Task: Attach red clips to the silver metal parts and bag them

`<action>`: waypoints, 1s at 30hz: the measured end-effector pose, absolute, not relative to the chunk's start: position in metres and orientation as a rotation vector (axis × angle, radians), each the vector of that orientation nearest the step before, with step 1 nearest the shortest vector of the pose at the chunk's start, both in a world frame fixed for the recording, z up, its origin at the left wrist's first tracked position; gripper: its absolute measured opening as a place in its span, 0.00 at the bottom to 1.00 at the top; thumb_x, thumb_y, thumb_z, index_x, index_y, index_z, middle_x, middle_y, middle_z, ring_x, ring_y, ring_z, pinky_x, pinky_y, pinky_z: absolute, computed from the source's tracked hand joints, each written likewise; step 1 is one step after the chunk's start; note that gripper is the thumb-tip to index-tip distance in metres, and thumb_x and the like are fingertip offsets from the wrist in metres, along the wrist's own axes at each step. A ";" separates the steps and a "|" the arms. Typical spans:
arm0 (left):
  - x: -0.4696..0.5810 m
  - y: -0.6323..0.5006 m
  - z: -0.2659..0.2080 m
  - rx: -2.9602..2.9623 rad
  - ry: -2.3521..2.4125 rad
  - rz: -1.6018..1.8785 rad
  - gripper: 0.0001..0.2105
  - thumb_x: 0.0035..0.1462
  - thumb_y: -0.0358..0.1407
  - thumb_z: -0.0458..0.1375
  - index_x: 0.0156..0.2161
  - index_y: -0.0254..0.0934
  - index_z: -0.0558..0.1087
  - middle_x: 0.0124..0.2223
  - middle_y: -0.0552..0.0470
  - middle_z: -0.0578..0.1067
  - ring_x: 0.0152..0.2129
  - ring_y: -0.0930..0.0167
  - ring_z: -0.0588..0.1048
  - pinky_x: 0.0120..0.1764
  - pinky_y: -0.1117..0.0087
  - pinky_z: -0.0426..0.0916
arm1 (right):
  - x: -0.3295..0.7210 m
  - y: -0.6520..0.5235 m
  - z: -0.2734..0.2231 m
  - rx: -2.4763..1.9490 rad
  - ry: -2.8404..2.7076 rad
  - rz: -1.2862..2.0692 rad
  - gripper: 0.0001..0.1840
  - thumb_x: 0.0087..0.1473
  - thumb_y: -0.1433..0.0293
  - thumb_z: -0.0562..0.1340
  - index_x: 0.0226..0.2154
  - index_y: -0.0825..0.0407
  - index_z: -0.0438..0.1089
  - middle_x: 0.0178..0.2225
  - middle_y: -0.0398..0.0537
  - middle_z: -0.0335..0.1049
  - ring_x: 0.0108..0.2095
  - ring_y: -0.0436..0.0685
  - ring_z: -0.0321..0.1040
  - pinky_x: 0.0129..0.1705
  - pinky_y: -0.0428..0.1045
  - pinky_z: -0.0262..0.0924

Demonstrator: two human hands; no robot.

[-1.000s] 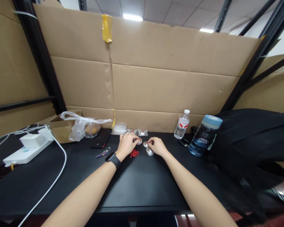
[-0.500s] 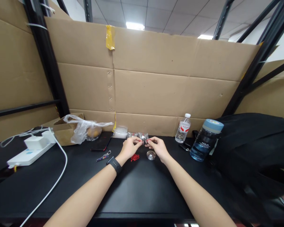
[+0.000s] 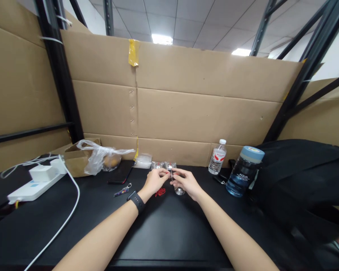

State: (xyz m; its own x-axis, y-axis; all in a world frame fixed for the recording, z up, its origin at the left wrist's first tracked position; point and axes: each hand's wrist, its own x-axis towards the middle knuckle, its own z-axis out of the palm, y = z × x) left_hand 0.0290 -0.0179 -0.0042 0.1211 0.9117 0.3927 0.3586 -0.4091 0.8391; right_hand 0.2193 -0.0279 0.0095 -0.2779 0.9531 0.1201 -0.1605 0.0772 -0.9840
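Near the back of the black table, my left hand (image 3: 156, 181), a dark watch on its wrist, pinches a small, thin, shiny piece (image 3: 171, 175) with red at its edges. My right hand (image 3: 187, 183) has its fingers closed on the same piece from the other side. What exactly it is, I cannot make out. Below the right fingers sits a shiny, round, silvery thing (image 3: 179, 191), its upper part covered by that hand. A bundle of red cord (image 3: 160, 192) lies beside the left hand. Just behind the hands are small clear packets (image 3: 170, 165) with shiny contents.
To the left are a key ring charm (image 3: 122, 191), a dark phone (image 3: 121, 175), a plastic bag (image 3: 101, 156) and a white power strip (image 3: 36, 184) with a cable. At right stand a water bottle (image 3: 217, 158), a blue-lidded bottle (image 3: 244, 171) and a black bag (image 3: 302, 184).
My right hand has turned and come closer to the left, its fingers now covering part of the round silvery thing. The view has tilted slightly upward.
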 end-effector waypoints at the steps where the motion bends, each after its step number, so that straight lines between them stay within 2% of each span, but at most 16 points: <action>1: 0.029 -0.018 -0.004 1.839 1.220 1.266 0.09 0.57 0.40 0.60 0.38 0.39 0.80 0.37 0.49 0.83 0.38 0.64 0.82 0.47 0.64 0.74 | 0.219 -0.029 0.009 -0.865 -1.345 1.421 0.29 0.46 0.63 0.74 0.51 0.51 0.74 0.43 0.52 0.75 0.33 0.56 0.80 0.38 0.50 0.74; 3: 0.030 -0.018 -0.004 1.824 1.195 1.249 0.09 0.57 0.40 0.60 0.38 0.39 0.80 0.38 0.49 0.83 0.38 0.64 0.82 0.45 0.65 0.74 | 0.219 -0.031 0.009 -0.849 -1.358 1.421 0.30 0.45 0.62 0.75 0.51 0.52 0.74 0.45 0.52 0.75 0.34 0.57 0.80 0.39 0.51 0.74; 6: 0.030 -0.019 -0.001 1.855 1.111 1.235 0.09 0.57 0.40 0.60 0.38 0.38 0.80 0.38 0.48 0.83 0.37 0.64 0.82 0.45 0.66 0.74 | 0.218 -0.033 0.009 -0.826 -1.441 1.339 0.33 0.39 0.64 0.78 0.49 0.51 0.73 0.44 0.52 0.76 0.31 0.56 0.79 0.33 0.49 0.73; 9: 0.020 -0.019 0.006 2.089 1.076 1.136 0.10 0.59 0.35 0.57 0.42 0.41 0.80 0.41 0.50 0.83 0.40 0.65 0.80 0.48 0.64 0.71 | 0.219 -0.032 0.010 -0.843 -1.465 1.318 0.28 0.39 0.63 0.77 0.44 0.51 0.72 0.40 0.50 0.77 0.28 0.56 0.77 0.28 0.49 0.70; 13: -0.019 -0.011 0.010 2.478 1.671 1.120 0.20 0.57 0.25 0.52 0.50 0.45 0.77 0.50 0.48 0.80 0.51 0.60 0.73 0.55 0.54 0.61 | 0.229 -0.025 0.012 -0.913 -1.482 1.177 0.27 0.39 0.65 0.76 0.44 0.50 0.72 0.42 0.50 0.76 0.27 0.57 0.77 0.23 0.48 0.64; 17: -0.063 0.004 0.002 2.485 2.176 0.958 0.19 0.60 0.25 0.49 0.50 0.41 0.78 0.55 0.42 0.76 0.53 0.56 0.69 0.51 0.52 0.58 | 0.241 -0.017 0.014 -0.955 -1.512 1.073 0.26 0.41 0.63 0.74 0.44 0.50 0.72 0.43 0.51 0.76 0.27 0.56 0.76 0.25 0.48 0.63; 23: -0.081 0.017 -0.008 2.393 2.325 0.834 0.14 0.64 0.34 0.51 0.41 0.40 0.80 0.49 0.43 0.78 0.50 0.57 0.67 0.50 0.54 0.54 | 0.250 -0.013 0.015 -1.006 -1.557 1.035 0.28 0.42 0.62 0.73 0.47 0.51 0.70 0.46 0.53 0.75 0.29 0.55 0.77 0.27 0.47 0.63; 26: -0.076 0.018 -0.009 2.389 2.338 0.826 0.14 0.64 0.33 0.50 0.40 0.38 0.80 0.46 0.42 0.78 0.48 0.58 0.67 0.49 0.55 0.54 | 0.252 -0.010 0.012 -1.001 -1.563 1.032 0.29 0.42 0.61 0.73 0.47 0.52 0.70 0.46 0.53 0.75 0.30 0.55 0.77 0.28 0.47 0.64; 30: -0.072 0.018 -0.011 2.378 2.352 0.806 0.15 0.57 0.28 0.54 0.45 0.39 0.79 0.48 0.41 0.79 0.50 0.58 0.67 0.49 0.56 0.54 | 0.253 -0.006 0.009 -0.978 -1.585 1.035 0.30 0.41 0.61 0.74 0.47 0.52 0.70 0.46 0.54 0.75 0.29 0.56 0.77 0.30 0.49 0.67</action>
